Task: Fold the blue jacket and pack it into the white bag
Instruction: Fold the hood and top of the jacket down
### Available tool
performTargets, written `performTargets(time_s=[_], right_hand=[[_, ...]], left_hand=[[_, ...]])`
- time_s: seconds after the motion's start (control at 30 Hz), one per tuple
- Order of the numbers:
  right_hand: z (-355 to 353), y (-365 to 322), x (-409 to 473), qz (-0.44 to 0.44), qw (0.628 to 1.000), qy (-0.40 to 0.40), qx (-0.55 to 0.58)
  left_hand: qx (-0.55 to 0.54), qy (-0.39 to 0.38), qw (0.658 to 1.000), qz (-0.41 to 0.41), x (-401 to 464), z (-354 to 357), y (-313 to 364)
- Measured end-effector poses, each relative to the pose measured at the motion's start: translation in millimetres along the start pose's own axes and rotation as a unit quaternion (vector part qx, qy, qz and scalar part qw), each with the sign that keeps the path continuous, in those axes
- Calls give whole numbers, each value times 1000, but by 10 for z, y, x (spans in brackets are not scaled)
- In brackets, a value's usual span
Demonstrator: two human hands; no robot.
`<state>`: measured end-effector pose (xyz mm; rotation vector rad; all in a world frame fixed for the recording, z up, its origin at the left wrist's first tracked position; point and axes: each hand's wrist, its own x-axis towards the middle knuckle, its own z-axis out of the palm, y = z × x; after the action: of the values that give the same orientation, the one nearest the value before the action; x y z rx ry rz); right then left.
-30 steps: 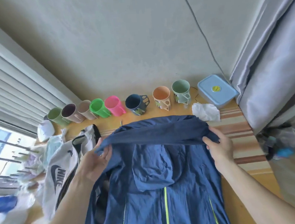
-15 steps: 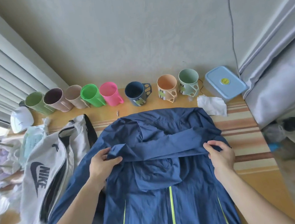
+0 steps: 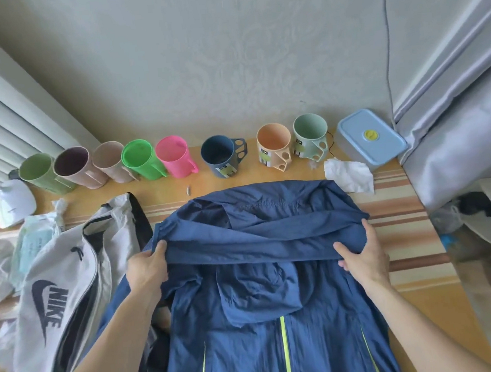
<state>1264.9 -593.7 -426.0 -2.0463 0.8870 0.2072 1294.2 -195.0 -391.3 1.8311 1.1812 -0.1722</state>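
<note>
The blue jacket [image 3: 279, 316] with neon yellow seams lies spread on the wooden table, hood facing me. Its far part is folded back toward me into a horizontal band across the middle. My left hand [image 3: 149, 268] pinches the left end of that band. My right hand [image 3: 363, 255] grips the right end. The white bag [image 3: 66, 287] with a dark logo and dark zipper opening lies to the left of the jacket, partly touching its left edge.
A row of several coloured mugs [image 3: 173, 156] stands along the wall. A blue lidded box [image 3: 370, 136] and a crumpled tissue [image 3: 348, 174] sit at the back right. Plastic bags [image 3: 32, 240] crowd the far left; a curtain [image 3: 455, 126] hangs on the right.
Both hands have pulled the folded upper band of the jacket toward me, over the hood. The view has tilted and shifted left, so the bag shows more fully.
</note>
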Motion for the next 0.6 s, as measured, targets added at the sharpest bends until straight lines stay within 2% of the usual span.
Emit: performTargets(time_s=[0.07, 0.13, 0.2, 0.23, 0.27, 0.3, 0.33, 0.37, 0.4, 0.43, 0.53, 0.6], right_hand=[[-92, -36, -141, -29, 982, 77, -172], [-49, -100, -345, -176, 935, 156, -266], [118, -160, -464, -356, 886, 160, -249], [231, -167, -455, -422, 862, 123, -254], [356, -124, -387, -457, 843, 76, -272], [469, -84, -313, -467, 831, 36, -300], [558, -40, -226, -462, 824, 6, -327], [625, -14, -138, -451, 823, -12, -345], [662, -11, -62, -437, 826, -21, -355], [664, -30, 7, -426, 828, -22, -363], [518, -208, 237, -418, 830, -10, -370], [316, -429, 356, -372, 857, -15, -357]], left_hand=[[96, 8, 995, 36, -11, -21, -39], [177, 41, 979, 88, -62, 9, -89], [239, 113, 942, 207, -123, 67, -163], [270, 136, 899, 317, -141, 99, -207], [298, 129, 836, 443, -139, 142, -264], [324, 90, 768, 544, -136, 196, -322], [353, 42, 716, 601, -130, 259, -382], [381, 8, 689, 617, -136, 320, -421], [398, -7, 689, 606, -137, 376, -429], [403, -9, 707, 581, -130, 418, -408], [366, 3, 772, 519, -17, 453, -266], [304, -1, 817, 489, 45, 380, -126]])
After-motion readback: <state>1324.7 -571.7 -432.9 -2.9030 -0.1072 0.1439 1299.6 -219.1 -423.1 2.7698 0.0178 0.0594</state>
